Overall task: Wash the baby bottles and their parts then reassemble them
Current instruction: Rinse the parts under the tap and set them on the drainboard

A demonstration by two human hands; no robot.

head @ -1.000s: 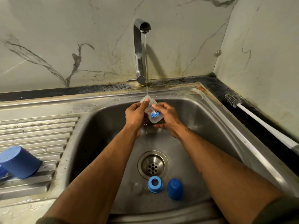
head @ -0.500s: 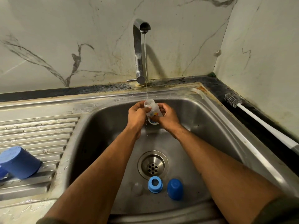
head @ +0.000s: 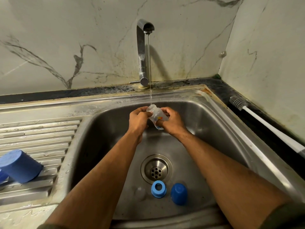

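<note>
A small clear baby bottle (head: 156,114) with a coloured print is held tilted over the steel sink (head: 206,123), its open mouth up under a thin stream from the tap (head: 143,52). My left hand (head: 138,120) grips its upper part. My right hand (head: 171,121) grips its lower part, fingers curled round it. On the sink floor near the front lie a clear teat (head: 140,193), a blue screw ring (head: 158,189) and a dark blue cap (head: 179,193).
The drain (head: 156,169) sits in the middle of the basin. A larger blue cap (head: 20,166) lies on the ribbed drainboard at the left. A white-handled bottle brush (head: 257,119) lies on the dark counter along the right wall.
Both hands have turned the bottle under the stream; its blue print rotated away and another coloured print shows. The hands closed tighter round it. The parts in the sink have not moved.
</note>
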